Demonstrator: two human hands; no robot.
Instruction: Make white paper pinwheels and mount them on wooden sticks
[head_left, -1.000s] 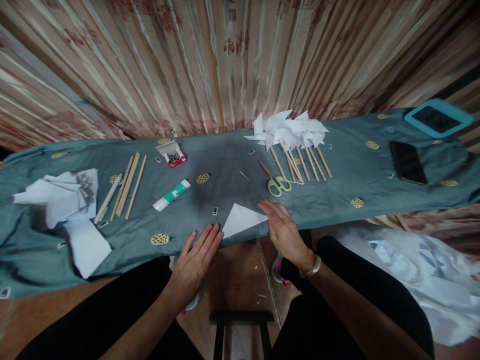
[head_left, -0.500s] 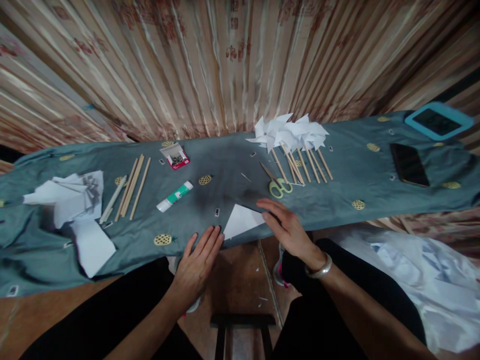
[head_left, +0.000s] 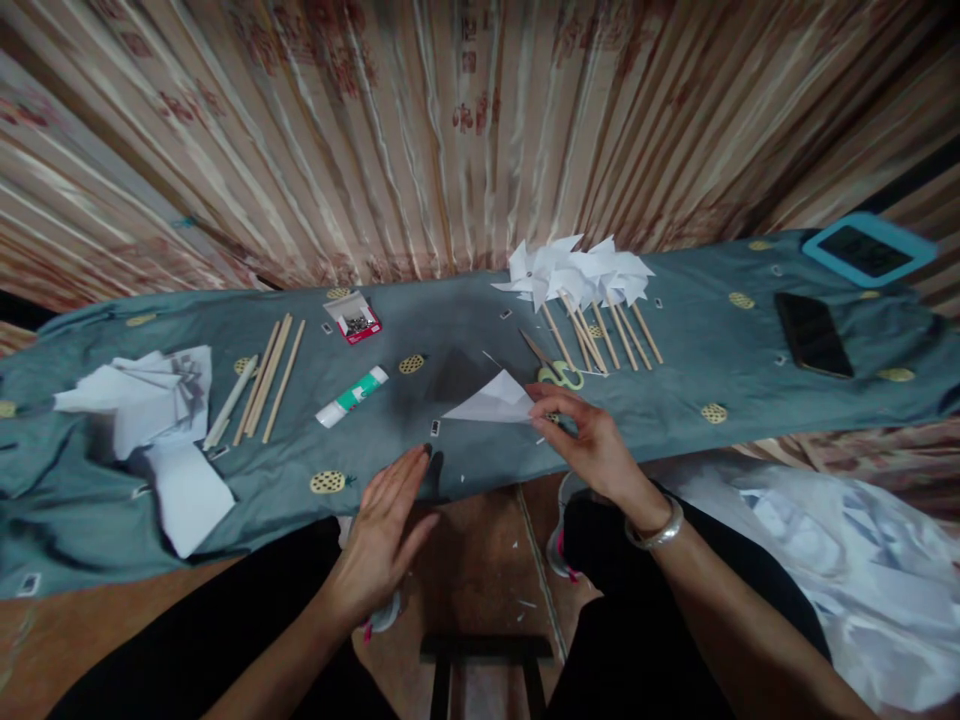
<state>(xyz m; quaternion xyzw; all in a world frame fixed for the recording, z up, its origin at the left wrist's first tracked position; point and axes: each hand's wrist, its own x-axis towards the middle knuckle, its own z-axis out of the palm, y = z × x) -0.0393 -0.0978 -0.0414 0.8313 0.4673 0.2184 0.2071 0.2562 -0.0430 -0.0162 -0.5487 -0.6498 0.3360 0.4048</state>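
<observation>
A folded white paper triangle [head_left: 491, 402] is pinched at its right corner by my right hand [head_left: 589, 435], tilted over the cloth. My left hand [head_left: 386, 525] is open at the table's front edge, fingers stretched and thumb apart, holding nothing. Just beyond the right hand lie scissors [head_left: 561, 374] with yellow-green handles. Several white paper pinwheels [head_left: 577, 270] on wooden sticks are heaped behind the scissors. A glue stick [head_left: 352, 396] with a green label rests left of the paper, below a small open red box [head_left: 356, 320] of metal pins.
Wooden sticks [head_left: 274, 380], a rolled white paper tube [head_left: 232, 400] and a stack of white paper [head_left: 154, 400] lie at left. On the right are a phone [head_left: 814, 335] and a blue-framed device [head_left: 870, 250]. A plastic bag [head_left: 847, 580] with paper stands beside my right leg.
My right hand has lifted and turned the paper triangle away from the table's front edge. My left hand has come off the paper, and its thumb has spread out.
</observation>
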